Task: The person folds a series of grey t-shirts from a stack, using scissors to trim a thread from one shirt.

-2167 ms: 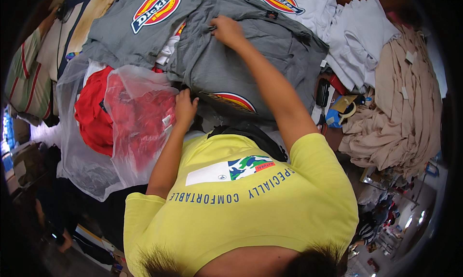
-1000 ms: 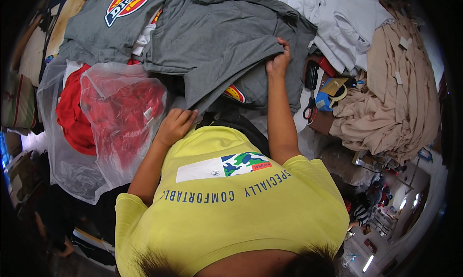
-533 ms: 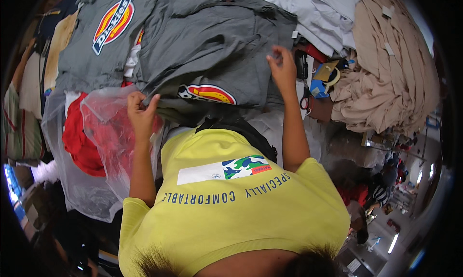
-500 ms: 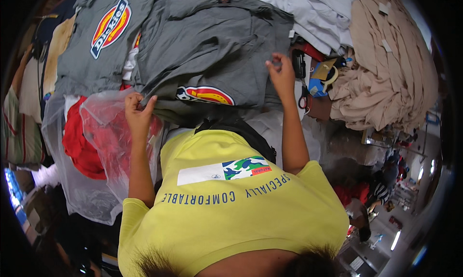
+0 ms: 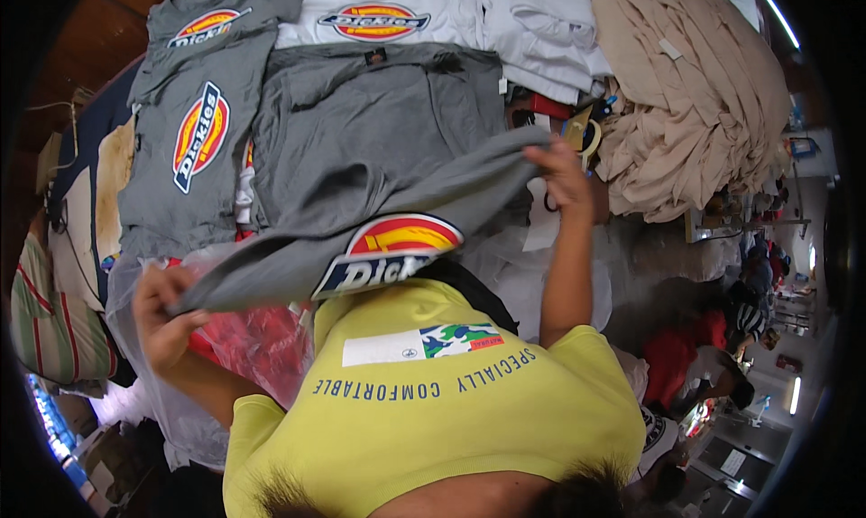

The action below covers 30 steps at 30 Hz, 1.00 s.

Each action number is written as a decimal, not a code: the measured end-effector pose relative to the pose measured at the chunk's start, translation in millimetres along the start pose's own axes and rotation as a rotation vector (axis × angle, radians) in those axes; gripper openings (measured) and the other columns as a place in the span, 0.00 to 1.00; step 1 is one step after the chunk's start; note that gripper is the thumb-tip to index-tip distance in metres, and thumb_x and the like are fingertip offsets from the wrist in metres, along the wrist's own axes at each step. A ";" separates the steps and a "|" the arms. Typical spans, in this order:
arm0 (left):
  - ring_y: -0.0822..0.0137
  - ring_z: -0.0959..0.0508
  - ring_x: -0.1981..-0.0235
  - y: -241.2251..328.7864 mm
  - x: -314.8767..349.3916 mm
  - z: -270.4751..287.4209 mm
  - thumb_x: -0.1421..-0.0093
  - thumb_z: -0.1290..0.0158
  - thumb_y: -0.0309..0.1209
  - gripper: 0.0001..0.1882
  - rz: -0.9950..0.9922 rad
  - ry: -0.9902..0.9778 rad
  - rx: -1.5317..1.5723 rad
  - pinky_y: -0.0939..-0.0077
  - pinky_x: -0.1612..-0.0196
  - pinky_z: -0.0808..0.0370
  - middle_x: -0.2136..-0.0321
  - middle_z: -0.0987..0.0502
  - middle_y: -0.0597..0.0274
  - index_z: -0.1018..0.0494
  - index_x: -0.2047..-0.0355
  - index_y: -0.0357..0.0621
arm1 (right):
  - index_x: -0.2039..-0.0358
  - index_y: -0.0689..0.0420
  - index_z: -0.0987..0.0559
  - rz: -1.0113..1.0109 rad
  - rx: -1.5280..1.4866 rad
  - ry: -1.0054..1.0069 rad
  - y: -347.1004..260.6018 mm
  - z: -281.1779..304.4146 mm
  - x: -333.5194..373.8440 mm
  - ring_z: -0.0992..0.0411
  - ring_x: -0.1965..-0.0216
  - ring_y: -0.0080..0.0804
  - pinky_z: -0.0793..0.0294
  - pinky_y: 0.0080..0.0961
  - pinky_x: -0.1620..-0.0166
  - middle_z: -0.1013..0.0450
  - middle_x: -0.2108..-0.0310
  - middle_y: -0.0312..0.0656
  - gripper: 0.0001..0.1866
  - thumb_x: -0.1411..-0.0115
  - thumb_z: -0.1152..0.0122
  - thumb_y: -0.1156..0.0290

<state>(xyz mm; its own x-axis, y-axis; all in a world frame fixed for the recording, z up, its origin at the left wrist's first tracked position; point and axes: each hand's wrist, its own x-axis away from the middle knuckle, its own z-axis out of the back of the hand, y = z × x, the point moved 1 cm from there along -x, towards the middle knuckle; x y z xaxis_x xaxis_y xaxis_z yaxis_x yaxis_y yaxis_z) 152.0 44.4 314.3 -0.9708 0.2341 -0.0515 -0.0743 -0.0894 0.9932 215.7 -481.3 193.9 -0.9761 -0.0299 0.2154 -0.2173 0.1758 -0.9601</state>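
Note:
A grey T-shirt (image 5: 361, 112) with a red, yellow and navy printed emblem is spread in front of me. Its near part is lifted and stretched between both hands, above the table edge. My left hand (image 5: 167, 315) grips one side of the cloth, low and left over a clear plastic bag (image 5: 144, 274) with red fabric inside. On the right, the other side is pinched in my right hand (image 5: 561, 171), which is raised higher. The collar end, with a small dark neck label, lies flat on the far side.
Grey shirts (image 5: 185, 189) with the same emblem are stacked at the left. White shirts (image 5: 379, 17) lie at the back, and a tall beige cloth pile (image 5: 695, 103) stands at the right. A tape roll (image 5: 592, 143) sits between. Several people (image 5: 713, 374) are further right.
Both hands now hold the shirt's near part and have lifted it off the table. The right hand, apart from the cloth before, has taken hold. The left moved outward and nearer.

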 end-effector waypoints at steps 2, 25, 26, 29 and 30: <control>0.71 0.34 0.71 15.9 -0.4 30.8 0.65 0.42 0.23 0.20 -0.251 0.115 0.098 0.79 0.67 0.36 0.77 0.35 0.66 0.41 0.74 0.45 | 0.56 0.61 0.31 0.294 -0.274 0.095 -57.6 11.0 9.5 0.32 0.57 0.29 0.33 0.25 0.52 0.30 0.58 0.40 0.21 0.53 0.40 0.80; 0.70 0.30 0.60 -202.7 -210.3 45.3 0.53 0.53 0.20 0.19 -0.214 0.621 -0.319 0.80 0.56 0.34 0.62 0.28 0.59 0.32 0.58 0.35 | 0.81 0.59 0.33 0.445 0.492 -0.188 -36.4 -44.0 71.1 0.35 0.66 0.29 0.39 0.17 0.61 0.35 0.70 0.40 0.09 0.64 0.62 0.82; 0.70 0.30 0.61 -221.6 -191.5 22.7 0.52 0.52 0.20 0.19 -0.123 0.614 -0.200 0.79 0.56 0.34 0.61 0.29 0.59 0.33 0.57 0.35 | 0.80 0.61 0.33 0.404 0.518 -0.149 5.4 -39.1 70.2 0.35 0.66 0.30 0.38 0.18 0.61 0.35 0.70 0.41 0.11 0.65 0.62 0.85; 0.67 0.32 0.58 -238.4 -112.2 -30.5 0.48 0.50 0.23 0.19 0.008 0.541 -0.125 0.77 0.54 0.35 0.58 0.31 0.58 0.36 0.55 0.35 | 0.77 0.63 0.33 0.249 0.607 -0.020 89.7 -32.3 79.0 0.34 0.66 0.33 0.36 0.19 0.60 0.35 0.71 0.43 0.13 0.67 0.61 0.89; 0.68 0.31 0.58 -235.7 -85.4 -51.4 0.48 0.50 0.24 0.18 0.050 0.570 -0.147 0.78 0.54 0.35 0.59 0.31 0.59 0.36 0.56 0.36 | 0.76 0.64 0.33 0.190 0.642 0.027 103.2 -31.5 85.8 0.34 0.66 0.34 0.36 0.19 0.60 0.35 0.71 0.44 0.14 0.67 0.60 0.89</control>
<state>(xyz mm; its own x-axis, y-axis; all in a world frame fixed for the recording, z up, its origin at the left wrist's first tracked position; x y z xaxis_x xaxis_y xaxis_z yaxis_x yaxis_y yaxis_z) 240.7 -4.2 79.3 -0.9402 -0.3275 -0.0933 -0.0164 -0.2300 0.9731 109.8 -434.7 118.9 -0.9991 -0.0302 0.0283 -0.0119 -0.4455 -0.8952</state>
